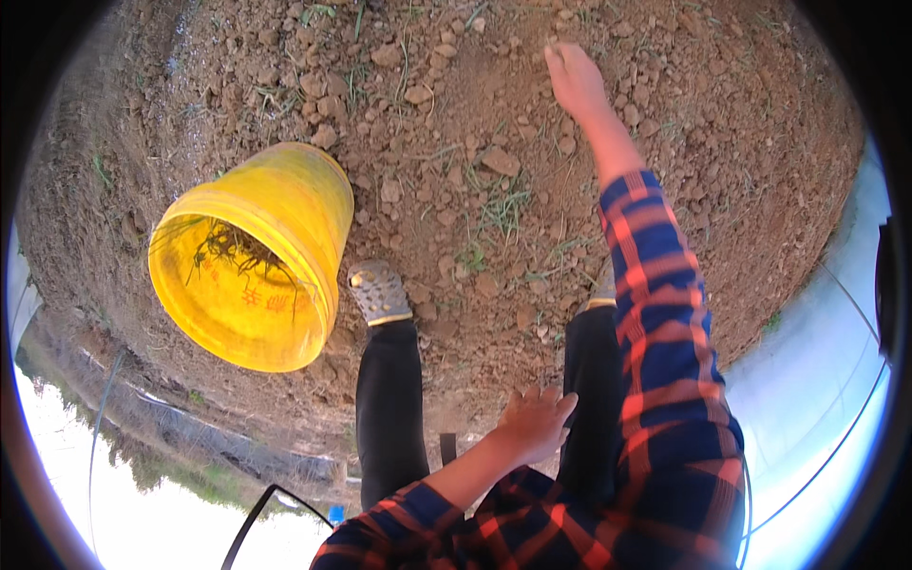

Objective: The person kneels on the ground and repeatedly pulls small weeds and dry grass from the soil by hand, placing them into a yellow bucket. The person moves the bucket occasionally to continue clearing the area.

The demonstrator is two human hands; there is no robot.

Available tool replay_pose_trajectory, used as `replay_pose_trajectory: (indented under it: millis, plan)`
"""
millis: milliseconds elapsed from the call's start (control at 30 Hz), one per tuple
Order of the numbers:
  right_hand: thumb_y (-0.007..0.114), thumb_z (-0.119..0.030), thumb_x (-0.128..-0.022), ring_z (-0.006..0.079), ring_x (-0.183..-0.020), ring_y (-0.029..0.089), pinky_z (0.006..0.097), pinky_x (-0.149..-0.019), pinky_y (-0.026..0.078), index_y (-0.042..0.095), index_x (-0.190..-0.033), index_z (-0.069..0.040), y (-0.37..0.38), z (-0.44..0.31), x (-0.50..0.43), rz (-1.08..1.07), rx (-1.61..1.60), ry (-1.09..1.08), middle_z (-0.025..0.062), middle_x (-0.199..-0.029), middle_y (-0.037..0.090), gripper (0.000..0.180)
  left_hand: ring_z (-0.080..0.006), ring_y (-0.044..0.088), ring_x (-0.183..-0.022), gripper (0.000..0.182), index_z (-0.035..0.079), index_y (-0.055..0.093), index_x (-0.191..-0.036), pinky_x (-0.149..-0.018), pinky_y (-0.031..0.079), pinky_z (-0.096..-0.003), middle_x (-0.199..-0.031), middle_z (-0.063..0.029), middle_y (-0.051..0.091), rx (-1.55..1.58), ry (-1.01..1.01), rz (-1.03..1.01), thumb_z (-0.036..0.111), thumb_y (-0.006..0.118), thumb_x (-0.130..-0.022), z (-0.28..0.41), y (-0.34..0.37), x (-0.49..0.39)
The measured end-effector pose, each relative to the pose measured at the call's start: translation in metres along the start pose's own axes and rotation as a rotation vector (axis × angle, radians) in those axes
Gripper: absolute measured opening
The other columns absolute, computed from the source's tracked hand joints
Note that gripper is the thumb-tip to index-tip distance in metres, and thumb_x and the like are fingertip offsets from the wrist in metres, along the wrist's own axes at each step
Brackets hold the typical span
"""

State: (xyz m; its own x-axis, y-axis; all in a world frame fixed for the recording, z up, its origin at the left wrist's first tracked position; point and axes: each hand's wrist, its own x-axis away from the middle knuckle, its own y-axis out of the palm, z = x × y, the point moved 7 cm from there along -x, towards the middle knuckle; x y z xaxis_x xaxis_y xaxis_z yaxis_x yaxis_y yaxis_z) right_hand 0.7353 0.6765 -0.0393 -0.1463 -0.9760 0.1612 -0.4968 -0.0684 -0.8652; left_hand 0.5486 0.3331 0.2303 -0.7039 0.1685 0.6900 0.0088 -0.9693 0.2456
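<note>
My right hand point(576, 80) reaches far forward, down at the loose brown soil point(491, 92). Its fingers are curled and partly hidden, so whether they pinch anything is unclear. My left hand point(534, 425) is drawn in close to my body, beside my right leg point(588, 399), fingers somewhat spread and nothing visible in it. Left of my feet is a yellow plastic bucket point(285, 187), its mouth facing back towards me. Inside lie pulled weeds or grass with dark roots point(239, 246), and red writing marks the inner wall.
Clods point(501, 162) and tufts of grass point(506, 210) are scattered over the ground. My left foot wears a grey perforated clog point(380, 291) close to the bucket. Pale plastic sheeting point(798, 385) borders the soil at right. A dark curved bar point(246, 524) shows at lower left.
</note>
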Motion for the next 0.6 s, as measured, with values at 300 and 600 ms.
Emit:
replay_pose_trajectory:
  millis: [300,600]
  plan:
    - [0.069,-0.033,-0.091,0.0356,-0.095,0.07,0.0455,-0.085,0.056,0.068,-0.126,-0.019,0.038,0.03,-0.002,-0.064,0.147,0.182,0.0165,-0.106,0.074,0.038,-0.0372,0.051,-0.124,0.056,0.009,0.047,-0.144,-0.101,0.044,-0.0538,-0.131,-0.0162,0.052,-0.012,-0.004,0.018,0.028,0.058,-0.092,-0.003,0.0,-0.003]
    - [0.069,-0.04,-0.09,0.0332,-0.09,0.071,0.0438,-0.079,0.057,0.073,-0.117,-0.02,0.04,0.035,-0.005,-0.051,0.208,0.25,0.0139,-0.099,0.075,0.034,-0.0373,0.052,-0.121,0.057,0.009,0.047,-0.144,-0.099,0.046,-0.0526,-0.131,-0.017,0.053,-0.019,-0.011,0.033,0.028,0.059,-0.092,-0.005,0.003,-0.007]
